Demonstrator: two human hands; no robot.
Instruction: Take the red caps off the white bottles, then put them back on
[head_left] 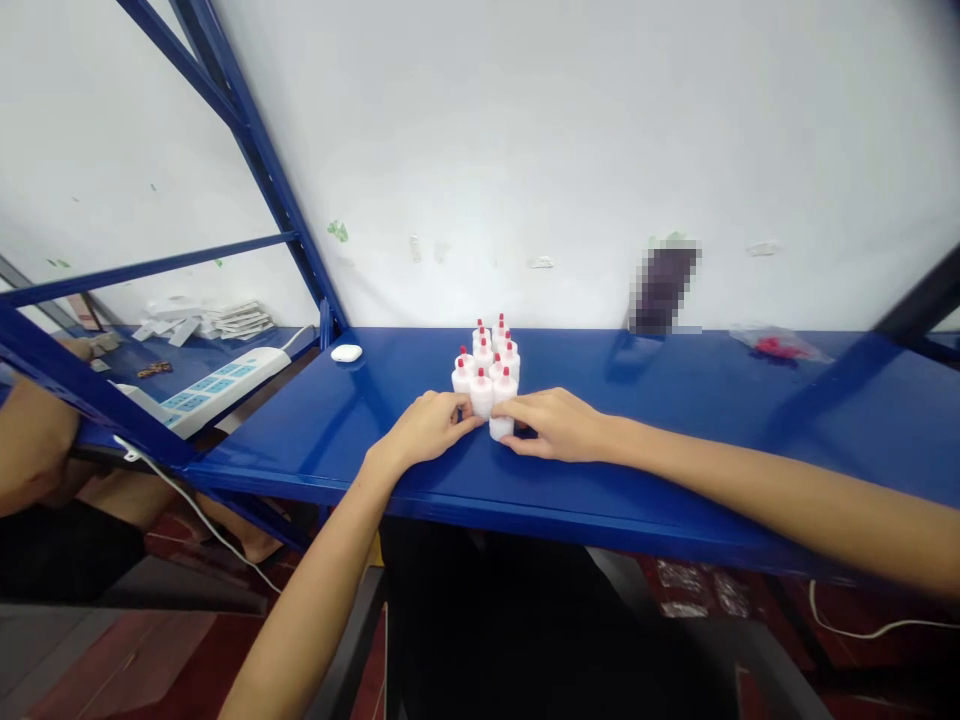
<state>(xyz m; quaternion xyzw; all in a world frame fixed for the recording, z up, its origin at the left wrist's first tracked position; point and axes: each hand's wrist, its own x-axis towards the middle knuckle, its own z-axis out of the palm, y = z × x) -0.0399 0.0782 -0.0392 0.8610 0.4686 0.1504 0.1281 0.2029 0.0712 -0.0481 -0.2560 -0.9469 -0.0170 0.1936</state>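
Observation:
A tight cluster of several small white bottles with red tips stands upright on the blue table, near its middle. My right hand has its thumb and fingers around the front right bottle, which stands nearest to me. From the left, my left hand pinches low at the front left bottle, its thumb across the base. Part of that bottle is hidden by the fingers. Behind these two, the other bottles stand close together, touching or nearly so.
On the blue table lie a white earphone case, a dark pixelated phone-like shape against the wall, and a clear bag with red pieces. Past the blue frame are a power strip and another person's arm.

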